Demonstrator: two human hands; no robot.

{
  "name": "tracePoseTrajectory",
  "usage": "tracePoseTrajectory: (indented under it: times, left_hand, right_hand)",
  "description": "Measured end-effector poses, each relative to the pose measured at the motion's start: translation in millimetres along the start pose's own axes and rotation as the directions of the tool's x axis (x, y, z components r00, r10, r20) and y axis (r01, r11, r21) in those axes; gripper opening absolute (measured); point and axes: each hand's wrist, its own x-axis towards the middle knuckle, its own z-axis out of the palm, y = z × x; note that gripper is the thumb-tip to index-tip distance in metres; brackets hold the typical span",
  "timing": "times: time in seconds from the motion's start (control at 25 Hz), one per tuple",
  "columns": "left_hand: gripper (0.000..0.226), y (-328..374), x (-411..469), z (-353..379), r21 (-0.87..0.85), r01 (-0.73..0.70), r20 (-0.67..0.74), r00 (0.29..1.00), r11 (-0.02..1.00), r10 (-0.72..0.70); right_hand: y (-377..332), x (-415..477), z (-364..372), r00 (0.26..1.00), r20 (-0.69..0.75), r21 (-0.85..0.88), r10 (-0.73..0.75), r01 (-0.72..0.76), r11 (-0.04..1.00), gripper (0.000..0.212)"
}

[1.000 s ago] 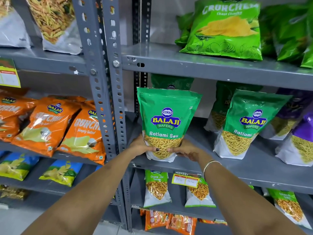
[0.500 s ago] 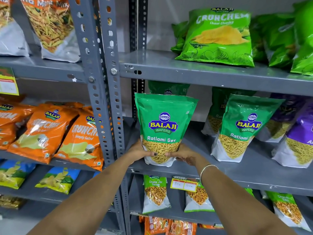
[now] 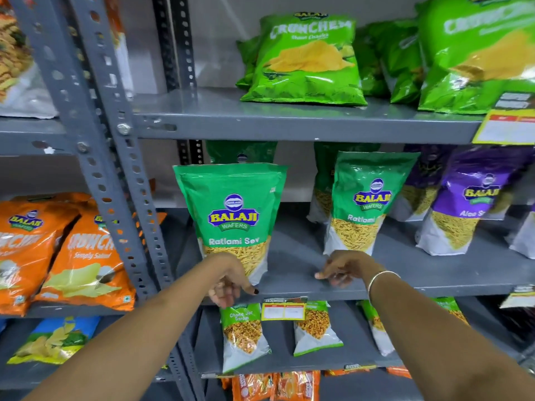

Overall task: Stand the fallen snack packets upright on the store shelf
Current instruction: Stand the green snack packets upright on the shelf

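Note:
A green Ratlami Sev packet (image 3: pixel 233 215) stands upright at the left end of the grey middle shelf (image 3: pixel 295 273), with another green packet (image 3: pixel 241 151) behind it. My left hand (image 3: pixel 228 283) hangs at the shelf's front edge just below the packet's bottom left corner, fingers loose and holding nothing. My right hand (image 3: pixel 343 270) is off to the right of that packet, fingers apart and empty, in front of a second upright Ratlami Sev packet (image 3: pixel 366 204). A purple Aloo Sev packet (image 3: pixel 466 204) stands further right.
Green Crunchem chip bags (image 3: pixel 307 59) lean on the shelf above. Orange Crunchem bags (image 3: pixel 84 256) lie sloped in the left bay beyond a perforated grey upright (image 3: pixel 115 157). Small Chana Jor Garam packets (image 3: pixel 243 334) stand on the shelf below, behind a yellow price tag (image 3: pixel 283 309).
Both hands have let go of the base of the left Ratlami Sev packet. My left hand dropped to the shelf edge and my right hand moved away to the right.

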Motion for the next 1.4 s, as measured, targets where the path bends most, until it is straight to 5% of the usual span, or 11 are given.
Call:
tracePoseTrajectory:
  times: [0.16, 0.24, 0.36, 0.44, 0.56, 0.68, 0.84, 1.4]
  left_hand:
    - [0.048, 97, 5, 20, -0.127, -0.402, -0.216, 0.904, 0.907, 0.37]
    - [0.066, 144, 15, 27, -0.25, -0.541, -0.41, 0.81, 0.803, 0.419]
    - [0.081, 198, 26, 34, -0.38, -0.647, -0.57, 0.727, 0.661, 0.383]
    - [0.073, 214, 37, 37, -0.442, -0.659, -0.617, 0.716, 0.609, 0.326]
    - [0.067, 225, 42, 48, -0.513, -0.667, -0.681, 0.699, 0.54, 0.217]
    - [0.062, 224, 33, 56, -0.486, -0.665, -0.731, 0.665, 0.567, 0.153]
    - [0.061, 203, 26, 67, -0.465, -0.688, -0.72, 0.66, 0.557, 0.215]
    - [0.06, 191, 22, 81, -0.43, -0.664, -0.732, 0.653, 0.611, 0.194]
  right_hand:
    - [60, -5, -68, 0.981, -0.159, 0.077, 0.11, -0.099, 0.992, 0.044]
    - [77, -2, -95, 0.969, -0.246, 0.163, 0.006, 0.035, 0.986, 0.017]
    - [96, 17, -126, 0.943, -0.261, 0.411, -0.206, 0.302, 0.86, 0.096]
    - [98, 25, -134, 0.926, -0.221, 0.439, -0.307, 0.376, 0.816, 0.101]
    - [94, 29, -131, 0.904, -0.173, 0.473, -0.392, 0.425, 0.772, 0.077]
    - [94, 21, -121, 0.88, -0.222, 0.45, -0.419, 0.474, 0.757, 0.071]
    - [96, -8, -105, 0.88, -0.202, 0.389, -0.43, 0.475, 0.789, 0.058]
    - [102, -34, -91, 0.885, -0.279, 0.409, -0.373, 0.461, 0.788, 0.063]
